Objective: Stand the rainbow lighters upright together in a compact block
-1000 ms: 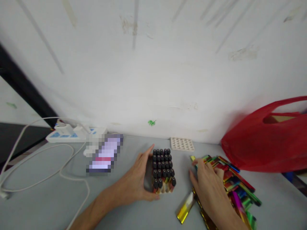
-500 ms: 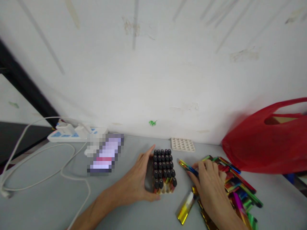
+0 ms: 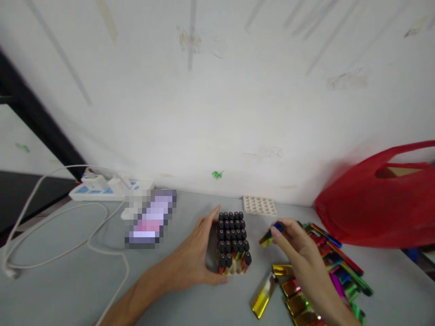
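A block of upright black-topped tubes (image 3: 232, 234) stands in rows on the grey table, with gaps in its front row where a pale holder shows. My left hand (image 3: 197, 253) is wrapped round its left side, thumb at the front corner and fingers at the back. To the right, my right hand (image 3: 295, 246) pinches a shiny blue and yellow tube (image 3: 267, 238) above the table. Under and beyond that hand lies a pile of shiny coloured tubes (image 3: 350, 271). One gold tube with a pale end (image 3: 263, 299) lies apart, nearer the front edge.
A pale perforated tray (image 3: 259, 205) lies by the wall. The red bag (image 3: 370, 203) stands at the back right. On the left are a blurred phone (image 3: 152, 217), a power strip (image 3: 98, 194) and a looped white cable (image 3: 50, 208).
My right hand has lifted the blue and yellow tube from beside the pile and turned it, its yellow end now pointing down and left. My left hand has stayed at the block.
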Motion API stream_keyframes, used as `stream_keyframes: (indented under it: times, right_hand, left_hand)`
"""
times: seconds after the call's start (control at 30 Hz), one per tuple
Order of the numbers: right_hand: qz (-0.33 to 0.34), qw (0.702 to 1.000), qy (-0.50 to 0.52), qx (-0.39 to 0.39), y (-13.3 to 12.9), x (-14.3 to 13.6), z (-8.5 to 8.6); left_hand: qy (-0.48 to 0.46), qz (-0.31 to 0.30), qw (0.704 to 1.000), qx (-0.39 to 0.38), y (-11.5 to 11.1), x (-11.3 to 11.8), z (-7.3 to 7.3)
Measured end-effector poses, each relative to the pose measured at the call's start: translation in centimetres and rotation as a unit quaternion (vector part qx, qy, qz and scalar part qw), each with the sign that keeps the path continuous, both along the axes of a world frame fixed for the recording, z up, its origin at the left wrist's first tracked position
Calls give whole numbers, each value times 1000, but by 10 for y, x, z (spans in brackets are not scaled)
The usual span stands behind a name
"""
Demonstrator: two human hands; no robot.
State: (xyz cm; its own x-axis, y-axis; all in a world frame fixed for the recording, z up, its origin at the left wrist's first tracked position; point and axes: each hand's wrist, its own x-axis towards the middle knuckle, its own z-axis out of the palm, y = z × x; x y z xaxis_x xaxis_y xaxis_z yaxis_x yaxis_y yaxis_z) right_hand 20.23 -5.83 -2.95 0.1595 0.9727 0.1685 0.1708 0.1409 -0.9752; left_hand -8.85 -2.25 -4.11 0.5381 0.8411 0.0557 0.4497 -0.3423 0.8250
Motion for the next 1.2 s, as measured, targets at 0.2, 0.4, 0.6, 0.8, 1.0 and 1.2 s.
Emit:
stream_keyframes:
  times: [0.2, 0.4, 0.6, 0.8, 1.0, 1.2]
  right_hand:
    - [29, 981, 179, -72, -10, -12, -1]
    - [86, 926, 322, -180, -14, -23, 7]
    - [188, 884, 365, -226, -12, -23, 7]
    - [189, 884, 366, -223, -15, -21, -3]
    - [212, 871, 376, -234, -15, -30, -3]
    - [261, 845, 380, -271, -15, -31, -1]
  left_hand:
    - [-2, 3, 1000, 5, 0, -1, 1]
    - [4, -15, 1000, 4, -2, -1, 2]
    - [12, -15, 1000, 14, -3, -1, 2]
    - [14, -14, 1000, 4, -3, 0, 2]
    - [26, -17, 1000, 4, -3, 0, 4]
    - [28, -21, 999, 7, -2, 0, 3]
